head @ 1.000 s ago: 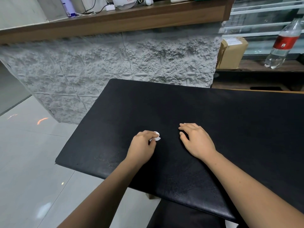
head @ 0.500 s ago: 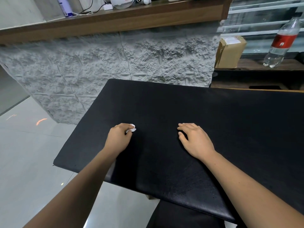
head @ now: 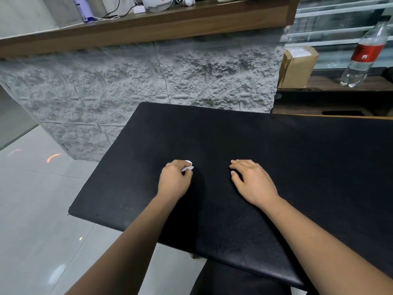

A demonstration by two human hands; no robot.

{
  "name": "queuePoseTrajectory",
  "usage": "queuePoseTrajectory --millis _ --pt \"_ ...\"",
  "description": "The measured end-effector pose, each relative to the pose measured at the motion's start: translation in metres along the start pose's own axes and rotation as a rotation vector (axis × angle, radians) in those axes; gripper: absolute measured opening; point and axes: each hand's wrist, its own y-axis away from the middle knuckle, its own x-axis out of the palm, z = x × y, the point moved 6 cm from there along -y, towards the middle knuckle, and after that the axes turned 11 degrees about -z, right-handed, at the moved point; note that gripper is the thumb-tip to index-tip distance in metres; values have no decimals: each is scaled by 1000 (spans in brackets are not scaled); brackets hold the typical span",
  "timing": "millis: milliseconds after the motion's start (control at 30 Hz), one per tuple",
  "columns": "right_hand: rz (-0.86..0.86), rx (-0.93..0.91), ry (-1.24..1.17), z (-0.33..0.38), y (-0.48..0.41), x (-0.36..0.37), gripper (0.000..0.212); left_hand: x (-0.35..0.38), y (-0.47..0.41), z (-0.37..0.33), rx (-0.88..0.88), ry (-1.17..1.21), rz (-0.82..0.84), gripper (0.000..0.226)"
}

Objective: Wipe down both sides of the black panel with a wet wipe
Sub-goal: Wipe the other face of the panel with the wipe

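A large matte black rectangular panel [head: 276,156] lies flat before a rough grey stone-textured wall [head: 170,77]. The right hand [head: 253,182] rests on it, grip spread and relaxed. Near it, the left hand [head: 174,179] curls its grip round a small crumpled white wet wipe [head: 188,166], pressing it onto the panel's top

Rough stone wall [head: 191,71], glossy tiled floor [head: 32,209]

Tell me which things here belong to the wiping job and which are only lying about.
For the job: black panel; wet wipe, gripped by the left hand; right hand, resting on the panel.
Lying about: clear bottle with a red label; cardboard box; purple bottle on the wooden counter.
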Motion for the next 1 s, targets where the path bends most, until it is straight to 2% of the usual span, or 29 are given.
queuePoseTrajectory --millis 300,467,833,1000 --pt "1 10 11 2 1 -2 35 31 13 -34 165 -41 84 26" --pt "7 13 8 1 0 -1 35 27 2 -30 246 36 149 24" --pt "7 -32 38 5 -4 -1 34 -1 -43 16 174 -20 98 21" --pt "24 -72 95 9 -22 -7 30 -10 -57 31 82 -62 65 31"
